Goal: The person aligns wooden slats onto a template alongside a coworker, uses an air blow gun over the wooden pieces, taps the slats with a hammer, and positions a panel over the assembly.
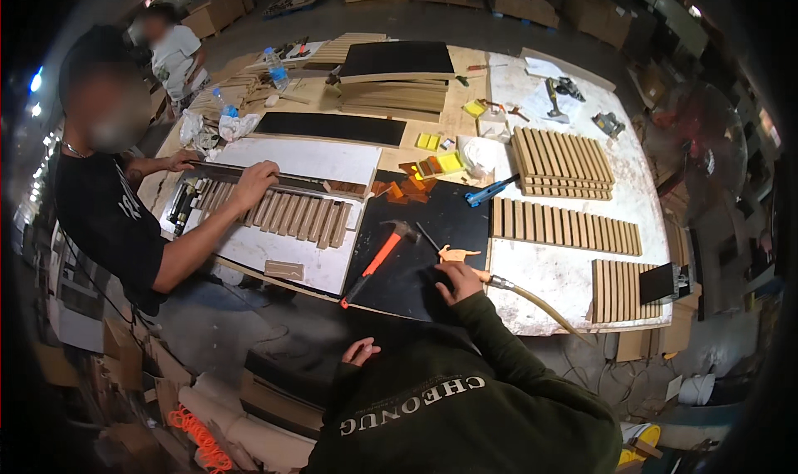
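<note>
My right hand [459, 283] is closed around the handle of an orange air blow gun [460, 255], whose thin dark nozzle points up and left. A yellowish hose [532, 296] runs from its coupling to the right. Beneath the gun lies a black panel [432, 287]. On that panel rests a claw hammer [382, 251] with an orange and black handle, left of the blow gun. My left hand [361, 352] hangs off the table's near edge, its fingers loosely apart with nothing visible in them.
At left, a co-worker [108, 200] handles a long strip over wooden slats [299, 216]. Slatted panels [565, 226] and a stacked set [565, 162] lie right. A blue tool [490, 191], yellow pads [428, 142] and black-topped boards [395, 63] sit farther back. Another person stands far left.
</note>
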The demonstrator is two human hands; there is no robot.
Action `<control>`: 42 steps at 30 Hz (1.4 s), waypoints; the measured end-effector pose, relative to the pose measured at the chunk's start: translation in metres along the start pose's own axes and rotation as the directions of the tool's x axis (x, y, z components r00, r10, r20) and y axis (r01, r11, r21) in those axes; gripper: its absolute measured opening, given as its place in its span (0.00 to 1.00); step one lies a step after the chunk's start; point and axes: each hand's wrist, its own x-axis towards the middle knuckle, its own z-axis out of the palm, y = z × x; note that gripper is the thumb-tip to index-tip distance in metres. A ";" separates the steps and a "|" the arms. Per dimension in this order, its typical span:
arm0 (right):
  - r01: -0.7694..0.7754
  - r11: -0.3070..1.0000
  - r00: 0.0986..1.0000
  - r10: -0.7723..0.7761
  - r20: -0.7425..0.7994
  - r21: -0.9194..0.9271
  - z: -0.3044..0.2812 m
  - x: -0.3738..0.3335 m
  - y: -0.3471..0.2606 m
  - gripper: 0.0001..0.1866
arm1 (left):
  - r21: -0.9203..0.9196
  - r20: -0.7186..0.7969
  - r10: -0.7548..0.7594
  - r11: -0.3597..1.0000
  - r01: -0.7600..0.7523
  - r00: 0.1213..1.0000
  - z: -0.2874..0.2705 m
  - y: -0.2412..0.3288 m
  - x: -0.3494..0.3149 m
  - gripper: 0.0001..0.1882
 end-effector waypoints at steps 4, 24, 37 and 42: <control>-0.135 0.971 0.974 0.093 0.206 0.197 0.028 0.005 -0.021 0.17 | 0.017 -0.039 -0.100 0.995 0.101 0.994 -0.011 0.015 0.007 0.25; -0.291 0.866 0.953 0.227 0.199 0.407 0.050 0.017 0.001 0.11 | 0.326 -0.015 0.002 0.945 0.003 1.000 -0.014 0.010 0.069 0.22; -0.526 0.699 0.826 0.555 0.097 0.485 0.080 0.014 -0.006 0.09 | 0.125 -0.119 -0.215 0.965 0.229 0.969 -0.095 0.073 0.054 0.13; -0.627 0.681 0.745 0.666 0.036 0.379 0.092 0.017 -0.014 0.09 | 0.103 -0.208 -0.089 0.988 0.112 0.974 -0.128 0.104 0.059 0.11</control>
